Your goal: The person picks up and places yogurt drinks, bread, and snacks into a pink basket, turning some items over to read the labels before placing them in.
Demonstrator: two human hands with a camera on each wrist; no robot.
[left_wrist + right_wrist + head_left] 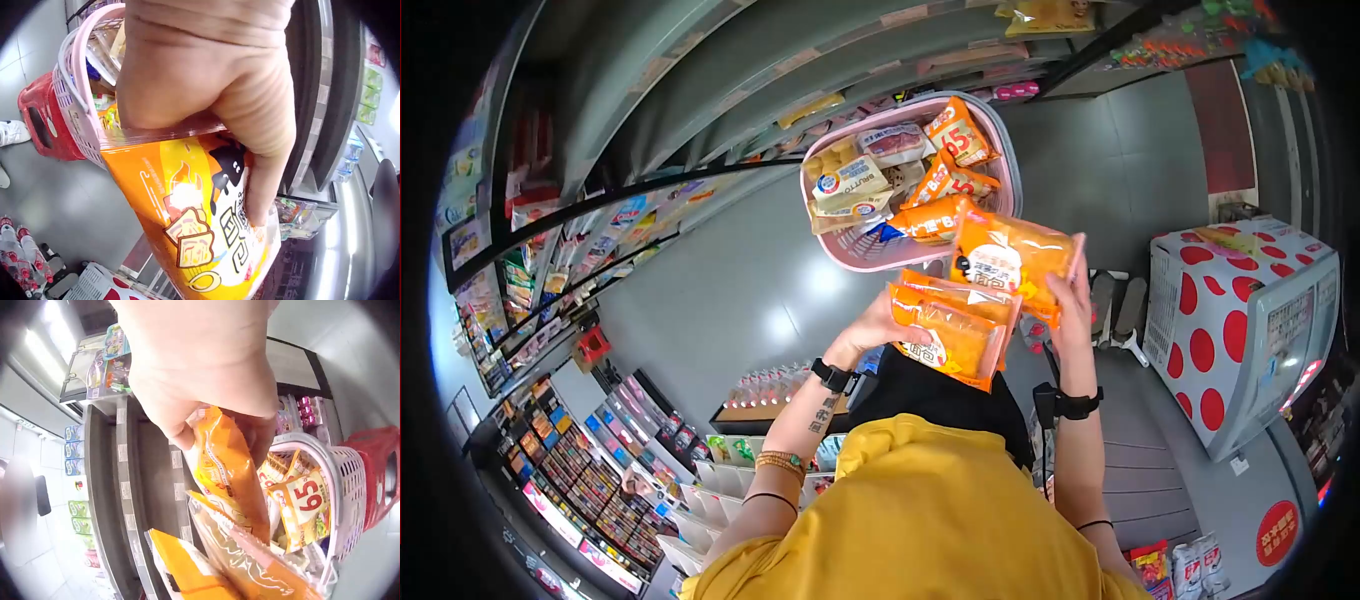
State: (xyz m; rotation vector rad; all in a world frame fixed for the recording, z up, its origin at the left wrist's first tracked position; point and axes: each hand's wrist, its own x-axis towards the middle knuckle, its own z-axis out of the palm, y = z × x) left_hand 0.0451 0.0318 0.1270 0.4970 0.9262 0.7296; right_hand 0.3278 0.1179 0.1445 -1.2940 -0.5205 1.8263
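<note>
My left hand (872,328) grips two overlapping orange bread packets (960,350), thumb across the front one. In the left wrist view, that hand (200,75) holds the top packet (175,212), printed with bread slices and a black cartoon figure. My right hand (1072,305) pinches another orange bread packet (1010,250) by its side, just above the left hand's pair. In the right wrist view, thumb and fingers of the right hand (200,362) close round this packet (231,469). Beyond the hands, a pink basket (809,190) contains several orange bags (955,185) and cream-coloured packs (845,180).
Long grey shelves (730,60) run behind the basket. To the right stands a white freezer (1200,340) with red dots. A red plastic object (44,112) is beside the basket in the left wrist view. Bottles (775,390) stand on a low shelf at left.
</note>
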